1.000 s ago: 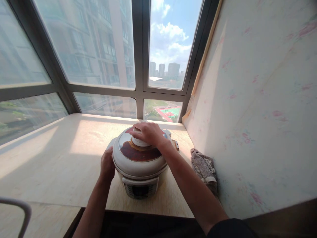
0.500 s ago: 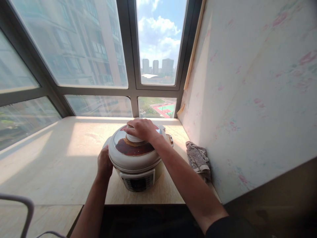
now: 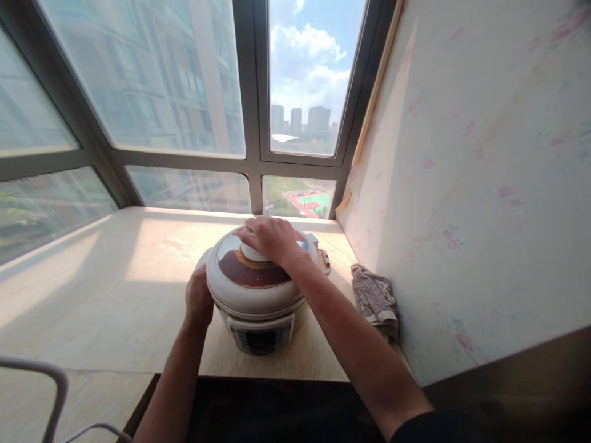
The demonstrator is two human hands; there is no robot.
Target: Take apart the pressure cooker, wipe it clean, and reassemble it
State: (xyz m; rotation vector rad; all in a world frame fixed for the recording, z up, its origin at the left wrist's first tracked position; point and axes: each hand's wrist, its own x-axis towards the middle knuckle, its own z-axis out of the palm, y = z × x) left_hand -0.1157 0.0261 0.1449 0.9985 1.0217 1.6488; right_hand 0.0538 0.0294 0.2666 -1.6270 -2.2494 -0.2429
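Observation:
A white electric cooker [image 3: 258,301] with a round, brown-and-silver lid stands on a pale stone ledge [image 3: 138,332]. Its control panel [image 3: 262,337] faces me. My right hand [image 3: 272,239] lies over the white knob on top of the lid, its fingers wrapped round it. At the cooker's left side, my left hand [image 3: 199,296] is against the side handle; its fingertips are hidden behind the cooker body. The lid sits on the body.
A crumpled grey-brown towel [image 3: 376,298] lies right of the cooker, against the flowered wall [image 3: 471,203]. Windows [image 3: 184,80] rise behind the ledge. A grey curved tube [image 3: 60,394] is at lower left.
The whole view has shifted slightly, so the cooker and hands appear a little further right. Both hands keep their places on the cooker.

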